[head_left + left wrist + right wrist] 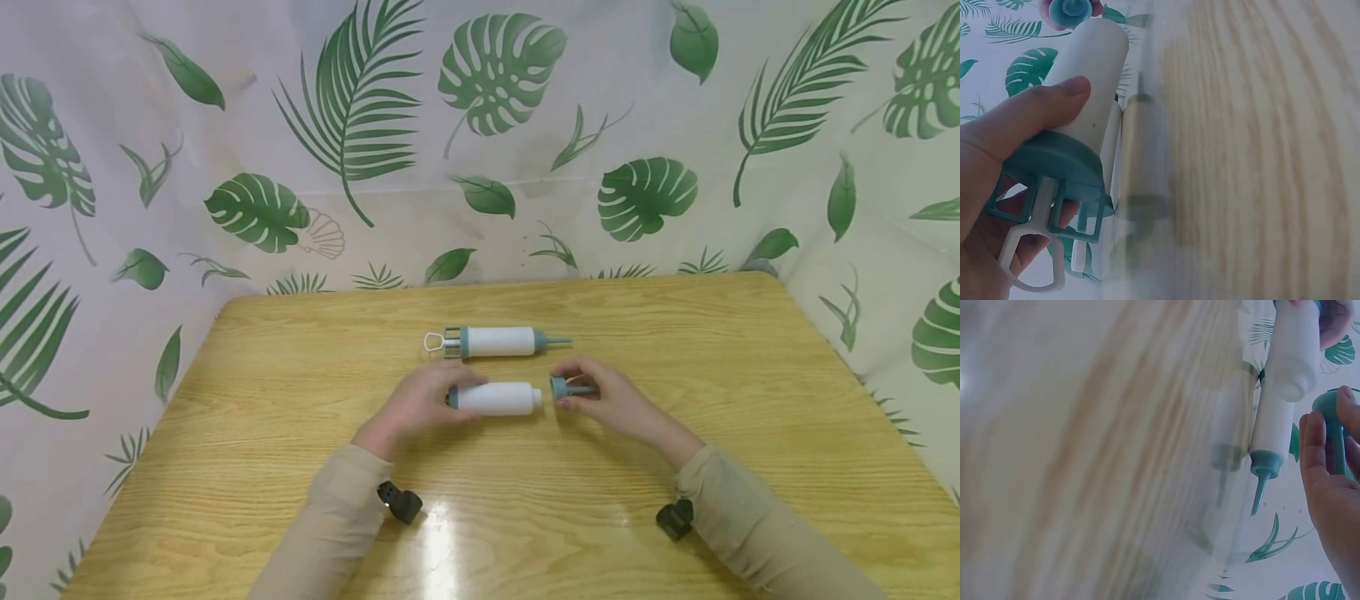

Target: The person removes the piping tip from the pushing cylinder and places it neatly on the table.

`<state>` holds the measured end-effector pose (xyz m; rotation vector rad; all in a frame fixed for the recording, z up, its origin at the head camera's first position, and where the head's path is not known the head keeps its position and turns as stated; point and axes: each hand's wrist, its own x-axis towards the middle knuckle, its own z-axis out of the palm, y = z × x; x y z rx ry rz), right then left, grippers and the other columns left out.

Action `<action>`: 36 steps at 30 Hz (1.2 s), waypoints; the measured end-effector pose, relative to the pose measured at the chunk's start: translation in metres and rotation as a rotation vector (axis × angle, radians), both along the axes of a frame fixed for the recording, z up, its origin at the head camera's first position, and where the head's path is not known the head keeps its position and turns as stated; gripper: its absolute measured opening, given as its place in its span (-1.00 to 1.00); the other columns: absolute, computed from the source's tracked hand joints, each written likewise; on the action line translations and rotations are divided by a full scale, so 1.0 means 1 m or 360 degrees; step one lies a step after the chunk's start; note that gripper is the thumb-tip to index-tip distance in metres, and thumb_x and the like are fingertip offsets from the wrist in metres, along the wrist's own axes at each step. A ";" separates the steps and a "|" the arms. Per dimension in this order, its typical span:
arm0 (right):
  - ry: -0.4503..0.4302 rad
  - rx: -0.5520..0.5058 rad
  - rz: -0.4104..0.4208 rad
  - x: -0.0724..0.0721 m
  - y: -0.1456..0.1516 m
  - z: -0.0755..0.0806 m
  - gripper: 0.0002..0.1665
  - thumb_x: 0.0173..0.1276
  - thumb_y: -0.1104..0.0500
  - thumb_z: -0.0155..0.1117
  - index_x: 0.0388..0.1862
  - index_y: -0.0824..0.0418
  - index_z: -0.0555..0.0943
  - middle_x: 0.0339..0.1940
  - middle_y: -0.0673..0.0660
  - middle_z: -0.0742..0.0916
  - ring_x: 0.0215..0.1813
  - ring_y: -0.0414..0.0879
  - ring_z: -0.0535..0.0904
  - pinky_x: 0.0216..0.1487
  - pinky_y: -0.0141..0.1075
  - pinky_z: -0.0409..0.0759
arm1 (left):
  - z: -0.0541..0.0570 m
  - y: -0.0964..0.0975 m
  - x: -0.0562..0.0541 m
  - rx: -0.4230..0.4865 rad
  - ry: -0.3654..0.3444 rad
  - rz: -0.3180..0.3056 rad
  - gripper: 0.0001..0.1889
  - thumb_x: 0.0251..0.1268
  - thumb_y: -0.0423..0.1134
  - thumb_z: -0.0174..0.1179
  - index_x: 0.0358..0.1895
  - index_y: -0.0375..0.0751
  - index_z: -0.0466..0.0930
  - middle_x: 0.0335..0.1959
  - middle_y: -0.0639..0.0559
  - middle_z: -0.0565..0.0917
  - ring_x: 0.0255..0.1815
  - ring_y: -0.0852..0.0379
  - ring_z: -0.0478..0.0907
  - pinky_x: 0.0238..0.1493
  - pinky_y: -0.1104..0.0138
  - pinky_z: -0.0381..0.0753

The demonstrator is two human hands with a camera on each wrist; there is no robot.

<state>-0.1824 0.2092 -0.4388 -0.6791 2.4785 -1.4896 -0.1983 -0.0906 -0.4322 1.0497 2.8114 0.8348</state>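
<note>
My left hand [423, 400] grips a white syringe-like tube [498, 399] around its blue-green end collar. In the left wrist view, the thumb lies along the white barrel [1094, 75], and a white pull ring [1032, 265] sticks out behind the collar. The barrel's other end shows a bare, narrower white neck [537, 398]. My right hand [611, 400] pinches a blue-green nozzle cap [559, 388] with a thin spout, a small gap away from that neck. The cap's wide mouth faces the tube.
A second, whole syringe-like tube [501, 342] with its nozzle on lies just behind the held one. Both are over a wooden table [300, 350]. A leaf-printed sheet [405, 233] hangs behind the table. A small black device [401, 502] is strapped to each sleeve.
</note>
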 end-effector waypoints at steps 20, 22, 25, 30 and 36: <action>-0.0053 0.0078 0.0011 0.003 0.001 0.000 -0.50 0.30 0.16 0.31 0.18 0.26 0.46 0.11 0.20 0.60 0.17 0.14 0.50 0.15 -0.09 0.50 | -0.007 0.001 -0.003 -0.0071 -0.0070 0.0029 -0.46 -0.05 -0.12 0.50 0.09 -0.11 0.61 0.07 0.02 0.60 0.06 0.08 0.51 0.07 0.22 0.50; -0.0047 0.0081 0.0012 0.004 0.001 0.001 -0.50 0.30 0.16 0.32 0.19 0.26 0.46 0.11 0.19 0.60 0.17 0.14 0.50 0.14 -0.09 0.51 | -0.006 0.001 -0.003 -0.0064 -0.0044 0.0026 -0.45 -0.05 -0.10 0.50 0.10 -0.09 0.61 0.07 0.03 0.59 0.06 0.08 0.51 0.07 0.22 0.50; -0.0041 0.0083 0.0012 0.004 0.000 0.001 -0.50 0.30 0.17 0.32 0.19 0.26 0.47 0.10 0.19 0.60 0.17 0.14 0.51 0.14 -0.10 0.51 | -0.005 0.002 -0.002 -0.0017 -0.0002 0.0012 -0.45 -0.06 -0.11 0.50 0.09 -0.09 0.61 0.06 0.05 0.58 0.07 0.07 0.49 0.08 0.21 0.50; -0.0033 0.0079 0.0015 0.005 -0.002 0.004 -0.51 0.29 0.20 0.32 0.17 0.26 0.47 0.09 0.19 0.61 0.16 0.13 0.52 0.14 -0.11 0.51 | -0.002 0.002 0.000 0.0066 0.0030 0.0000 -0.48 -0.05 -0.15 0.51 0.06 -0.14 0.62 0.04 0.04 0.56 0.08 0.05 0.48 0.10 0.21 0.49; -0.0020 0.0072 0.0027 0.005 -0.003 0.005 -0.51 0.30 0.21 0.31 0.18 0.31 0.47 0.09 0.22 0.60 0.16 0.15 0.51 0.15 -0.09 0.51 | 0.000 0.003 0.001 0.0087 0.0071 0.0004 -0.52 -0.01 -0.16 0.48 0.05 -0.14 0.63 0.03 0.04 0.57 0.07 0.07 0.48 0.09 0.22 0.50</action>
